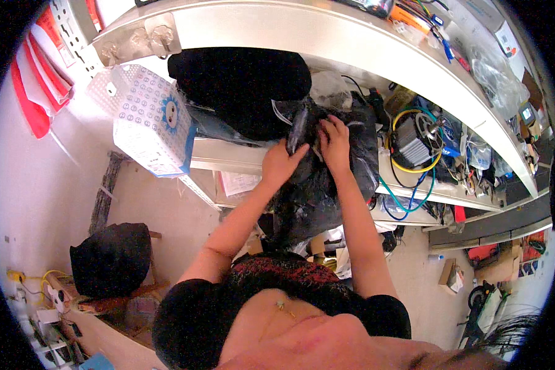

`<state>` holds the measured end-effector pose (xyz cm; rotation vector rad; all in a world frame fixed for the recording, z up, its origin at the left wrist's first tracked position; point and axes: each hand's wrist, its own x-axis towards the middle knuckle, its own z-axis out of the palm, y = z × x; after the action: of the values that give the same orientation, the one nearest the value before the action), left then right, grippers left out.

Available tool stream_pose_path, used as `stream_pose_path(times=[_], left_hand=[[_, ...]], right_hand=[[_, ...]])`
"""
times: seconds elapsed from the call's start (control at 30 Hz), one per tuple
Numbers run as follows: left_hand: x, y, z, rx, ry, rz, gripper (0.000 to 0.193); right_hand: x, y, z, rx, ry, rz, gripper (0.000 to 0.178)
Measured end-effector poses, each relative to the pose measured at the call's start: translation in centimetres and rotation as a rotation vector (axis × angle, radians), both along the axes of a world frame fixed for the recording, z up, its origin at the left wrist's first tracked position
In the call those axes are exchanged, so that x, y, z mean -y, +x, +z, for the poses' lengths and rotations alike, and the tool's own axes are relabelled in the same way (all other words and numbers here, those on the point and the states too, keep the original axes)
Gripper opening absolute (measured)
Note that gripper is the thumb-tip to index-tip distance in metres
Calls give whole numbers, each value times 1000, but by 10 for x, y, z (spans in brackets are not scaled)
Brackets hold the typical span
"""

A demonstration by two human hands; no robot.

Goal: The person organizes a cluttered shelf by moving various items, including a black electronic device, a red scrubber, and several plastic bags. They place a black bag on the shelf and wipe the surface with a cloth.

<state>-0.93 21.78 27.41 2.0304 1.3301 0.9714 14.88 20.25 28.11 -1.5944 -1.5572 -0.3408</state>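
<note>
A large black plastic bag [311, 203] hangs over the front of the shelf and down before me. My left hand [282, 163] is closed on a bunched fold of it, with the thumb lying against the fold. Just to the right, my right hand [334, 143] has its fingers bent into the same bag near its gathered top; the fingertips are partly hidden in the plastic. Behind my hands, on the shelf, rests a big, rounded, black bundle [240, 89]. What the bag contains cannot be seen.
A white perforated holder with a blue patterned front [151, 120] hangs at the shelf's left end. To the right lie a finned motor [413, 142] and looped cables. The upper shelf's edge [327, 37] runs above my hands. A black-covered chair [111, 259] stands lower left.
</note>
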Motion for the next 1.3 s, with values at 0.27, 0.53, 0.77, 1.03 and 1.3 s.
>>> stream_pose_path(times=[0.27,0.53,0.77,1.03,1.3], left_hand=[[-5,4,-17,-39,101,81,39],[-8,11,-19,-31,152,83,42],[-12,5,-17,-46,72,35,43],[-17,4,-16,-53,71,62,40],[-15,5,-23,-3,16,19,42]], right_hand=[[0,-35,6,151,8,107,37],[52,68,12,93,-54,-218,44],[80,-8,-38,153,-34,183,35],[89,9,-7,31,133,-229,34],[163,0,-145,108,-372,242,53]])
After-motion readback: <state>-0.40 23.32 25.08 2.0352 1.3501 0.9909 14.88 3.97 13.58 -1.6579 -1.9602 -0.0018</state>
